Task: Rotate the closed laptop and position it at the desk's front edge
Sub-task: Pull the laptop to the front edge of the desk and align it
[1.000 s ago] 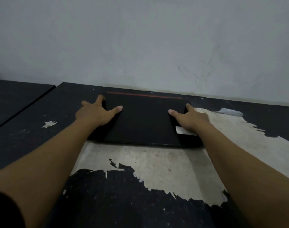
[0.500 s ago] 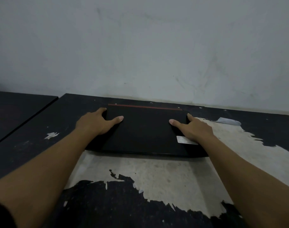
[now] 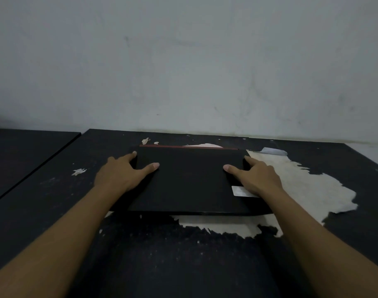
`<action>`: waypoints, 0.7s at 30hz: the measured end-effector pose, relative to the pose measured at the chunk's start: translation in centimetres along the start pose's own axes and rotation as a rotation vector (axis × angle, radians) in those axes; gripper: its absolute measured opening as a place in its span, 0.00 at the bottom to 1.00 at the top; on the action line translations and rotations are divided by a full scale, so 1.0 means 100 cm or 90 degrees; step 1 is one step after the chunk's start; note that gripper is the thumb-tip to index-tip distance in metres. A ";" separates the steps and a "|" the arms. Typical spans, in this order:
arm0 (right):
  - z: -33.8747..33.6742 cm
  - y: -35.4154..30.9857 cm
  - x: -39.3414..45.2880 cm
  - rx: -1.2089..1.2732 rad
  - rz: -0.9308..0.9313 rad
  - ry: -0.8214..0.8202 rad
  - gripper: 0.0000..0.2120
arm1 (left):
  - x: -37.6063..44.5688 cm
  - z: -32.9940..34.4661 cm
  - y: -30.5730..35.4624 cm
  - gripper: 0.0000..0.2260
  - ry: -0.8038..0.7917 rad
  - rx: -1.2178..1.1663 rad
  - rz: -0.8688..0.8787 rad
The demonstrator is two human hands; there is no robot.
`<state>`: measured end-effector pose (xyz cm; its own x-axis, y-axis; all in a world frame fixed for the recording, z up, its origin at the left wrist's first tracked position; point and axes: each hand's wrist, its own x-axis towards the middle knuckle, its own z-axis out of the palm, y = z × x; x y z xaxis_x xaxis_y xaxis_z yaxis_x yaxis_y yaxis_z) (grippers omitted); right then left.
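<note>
A closed black laptop (image 3: pixel 190 181) with a red strip along its far edge lies flat on the dark desk (image 3: pixel 183 265), its long side facing me. My left hand (image 3: pixel 123 173) grips its left edge, thumb on the lid and fingers wrapped around the side. My right hand (image 3: pixel 254 177) holds the right edge the same way, partly covering a white sticker (image 3: pixel 239 191) on the lid. The laptop's near edge sits over the desk's middle, above a patch of peeled surface.
The desk top is worn, with a large pale peeled area (image 3: pixel 308 186) at the right and small chips at the left. A second dark desk (image 3: pixel 22 160) adjoins on the left. A pale wall (image 3: pixel 183 61) rises right behind the desk.
With both hands still gripping it, the laptop has slid toward me, covering more of the pale patch in front of it and uncovering chipped surface behind its red edge. The view has tilted upward.
</note>
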<state>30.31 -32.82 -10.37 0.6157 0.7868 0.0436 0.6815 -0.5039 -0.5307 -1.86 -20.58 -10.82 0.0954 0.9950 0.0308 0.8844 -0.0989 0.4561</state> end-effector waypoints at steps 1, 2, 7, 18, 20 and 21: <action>-0.006 0.003 -0.012 0.004 -0.002 0.006 0.49 | -0.013 -0.003 0.000 0.55 0.005 -0.004 0.001; -0.010 0.006 -0.021 0.012 -0.004 0.012 0.48 | -0.024 -0.006 0.001 0.54 0.011 -0.008 0.003; -0.024 0.026 -0.073 0.063 -0.001 0.032 0.47 | -0.079 -0.012 -0.004 0.51 0.017 -0.053 0.004; -0.026 0.065 -0.135 0.123 0.028 0.042 0.53 | -0.149 -0.006 -0.020 0.52 -0.002 -0.115 0.017; -0.025 0.068 -0.140 0.121 0.025 0.044 0.53 | -0.153 -0.004 -0.020 0.53 -0.008 -0.110 0.017; -0.025 0.070 -0.142 0.118 0.024 0.043 0.53 | -0.154 -0.003 -0.020 0.53 -0.014 -0.104 0.017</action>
<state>27.35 -48.42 -12.62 0.6687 0.7399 0.0732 0.5764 -0.4537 -0.6797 -5.26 -35.73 -11.95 0.1297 0.9912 0.0272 0.7954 -0.1204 0.5941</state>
